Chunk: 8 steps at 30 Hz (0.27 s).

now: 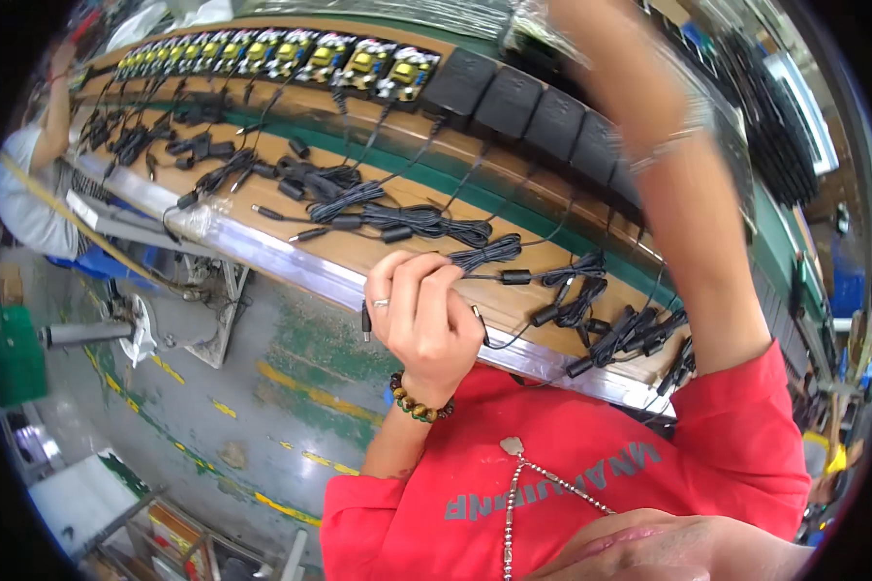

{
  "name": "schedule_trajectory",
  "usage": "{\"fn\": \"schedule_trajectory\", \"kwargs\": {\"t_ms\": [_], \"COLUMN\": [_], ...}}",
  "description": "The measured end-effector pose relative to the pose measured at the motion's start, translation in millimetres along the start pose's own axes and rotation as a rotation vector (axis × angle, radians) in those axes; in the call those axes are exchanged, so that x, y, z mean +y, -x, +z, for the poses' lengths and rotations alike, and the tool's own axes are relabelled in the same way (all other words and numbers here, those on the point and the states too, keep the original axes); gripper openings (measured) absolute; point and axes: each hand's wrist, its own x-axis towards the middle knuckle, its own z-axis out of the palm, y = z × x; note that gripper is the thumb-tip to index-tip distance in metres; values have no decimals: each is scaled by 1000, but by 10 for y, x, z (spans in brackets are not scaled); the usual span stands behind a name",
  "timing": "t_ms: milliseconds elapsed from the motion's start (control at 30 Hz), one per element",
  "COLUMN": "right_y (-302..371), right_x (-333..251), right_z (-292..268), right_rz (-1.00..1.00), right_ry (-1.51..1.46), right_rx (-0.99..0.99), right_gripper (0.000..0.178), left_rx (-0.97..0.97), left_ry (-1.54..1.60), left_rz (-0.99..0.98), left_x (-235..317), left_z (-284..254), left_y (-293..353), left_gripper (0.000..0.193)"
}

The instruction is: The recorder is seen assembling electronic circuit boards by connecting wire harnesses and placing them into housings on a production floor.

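Observation:
My left hand [421, 315] is closed over the front edge of the workbench, fingers curled round a black power cord [366, 322]. Its barrel plug pokes out on the left side of the fist, and the cord leaves on the right. Stretched up past the top edge, my right arm [649, 107] is smeared by motion, and its fingers are out of sight. Beside that arm stands a row of black power adapters [509, 102] with plain faces. Further left, the row continues as black adapter shells with exposed circuit boards [366, 63], each carrying a yellow-wrapped transformer.
Bundled black cords [417, 221] with plugs lie along the wooden bench top [291, 232]. A shiny metal strip [262, 250] edges the bench. Another person [34, 194] works at the far left. Stacked black trays [770, 126] stand at the right, beyond my arm.

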Motion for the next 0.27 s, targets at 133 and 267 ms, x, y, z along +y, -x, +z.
{"fn": "schedule_trajectory", "kwargs": {"t_ms": [133,267], "right_y": [744,631], "right_x": [206,143], "right_z": [807,282], "right_rz": [-305,-78], "right_ry": [272,57], "right_rx": [7,-335], "right_gripper": [48,63], "left_rx": [17,-35], "left_ry": [-82,-82], "left_rz": [-37,-26], "left_x": [-64,-33], "left_z": [-58,-39], "left_y": [48,34], "left_gripper": [21,23]}}
